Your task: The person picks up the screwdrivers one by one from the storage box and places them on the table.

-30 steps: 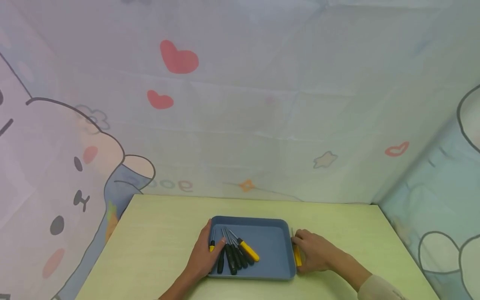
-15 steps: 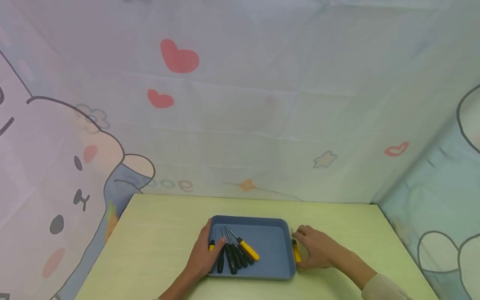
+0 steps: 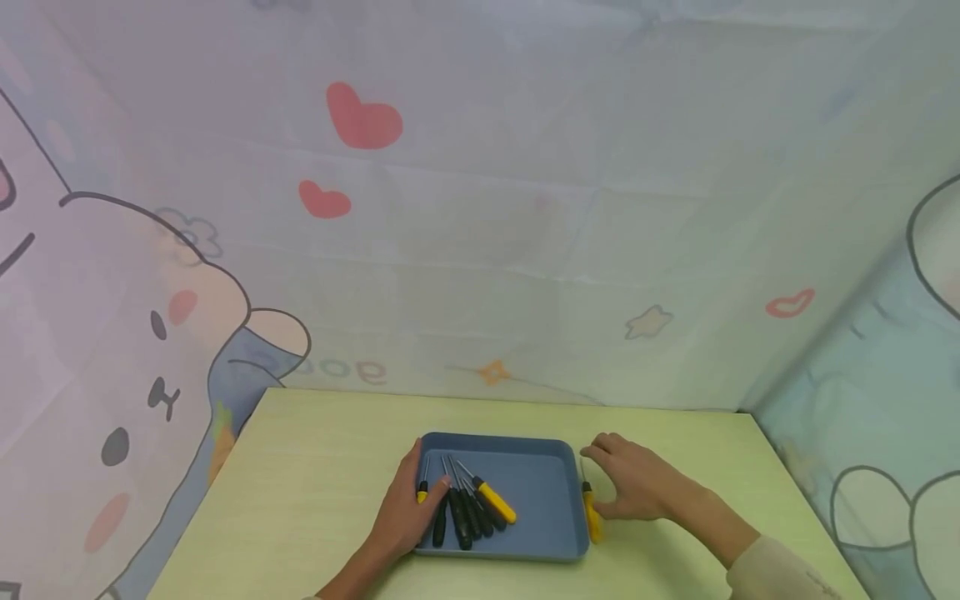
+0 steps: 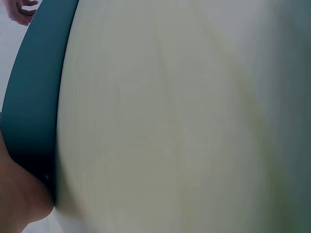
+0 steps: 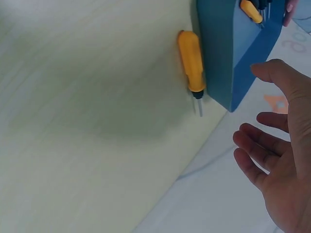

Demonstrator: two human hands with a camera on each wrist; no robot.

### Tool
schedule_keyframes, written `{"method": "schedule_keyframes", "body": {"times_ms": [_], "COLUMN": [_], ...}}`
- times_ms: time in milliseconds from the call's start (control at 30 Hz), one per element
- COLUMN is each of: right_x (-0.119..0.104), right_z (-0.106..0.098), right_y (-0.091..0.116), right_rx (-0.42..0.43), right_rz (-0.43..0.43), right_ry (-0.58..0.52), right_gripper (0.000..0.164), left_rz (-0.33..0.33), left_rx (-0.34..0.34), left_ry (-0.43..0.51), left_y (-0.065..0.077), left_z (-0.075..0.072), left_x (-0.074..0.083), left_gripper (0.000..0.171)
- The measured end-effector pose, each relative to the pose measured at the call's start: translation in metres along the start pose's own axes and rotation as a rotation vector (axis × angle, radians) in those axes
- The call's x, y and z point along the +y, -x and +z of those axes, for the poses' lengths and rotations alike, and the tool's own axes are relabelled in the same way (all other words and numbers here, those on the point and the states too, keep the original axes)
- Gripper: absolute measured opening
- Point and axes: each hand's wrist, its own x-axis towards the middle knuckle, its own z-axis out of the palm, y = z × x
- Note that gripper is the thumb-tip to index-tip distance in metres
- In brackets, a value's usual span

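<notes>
My left hand (image 3: 405,510) holds the left side of a blue-grey tray (image 3: 551,500), thumb over the rim and fingers along the outside. Inside the tray's left half lie several screwdrivers (image 3: 463,525) with black handles, plus a yellow-handled screwdriver (image 3: 497,502) slanting across them. Another with a yellow and black handle shows partly behind my left thumb. A yellow screwdriver (image 5: 191,58) rests on the table just outside the tray's right wall, tip toward the back. Close over it, my right hand (image 3: 637,482) has its fingers spread and loosely bent, holding nothing.
A pale yellow-green table (image 3: 322,467) bears the tray near its front. Behind it hangs a printed cloth backdrop (image 3: 487,250), with cartoon cloth at both sides too. The tray's tall outer wall (image 4: 36,92) shows in the left wrist view.
My right hand has let go of the yellow screwdriver beside the tray and drawn up and back from it. My left hand stays on the tray.
</notes>
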Motion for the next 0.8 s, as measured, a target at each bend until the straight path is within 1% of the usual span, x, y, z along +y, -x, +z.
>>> {"method": "schedule_keyframes", "body": {"times_ms": [200,367,500,700,800], "right_x": [-0.003,-0.008,-0.014,-0.023,-0.027], "right_z": [-0.012,-0.019,-0.023,-0.027,-0.029], "right_y": [-0.005,-0.012,-0.019,-0.026,-0.03], "right_rx": [0.029,0.034,0.013,-0.031,-0.041], "right_rz": [-0.02,-0.028,-0.036,-0.038,-0.059], "right_ry": [-0.002,0.004,-0.004,-0.024,-0.025], "right_gripper": [0.069,0.072,0.073,0.072,0.072], "left_rz": [-0.006,-0.002,0.009,0.021,0.022], "left_rx": [-0.004,0.004,0.016,0.008,0.007], "left_ry": [-0.002,-0.012,-0.01,0.005,0.008], "left_y": [0.0,0.0,0.0,0.001,0.0], "left_z": [0.0,0.0,-0.001,-0.001,0.0], "left_x": [0.0,0.001,0.0,-0.001,-0.001], "left_gripper": [0.087,0.086,0.085,0.083,0.083]}}
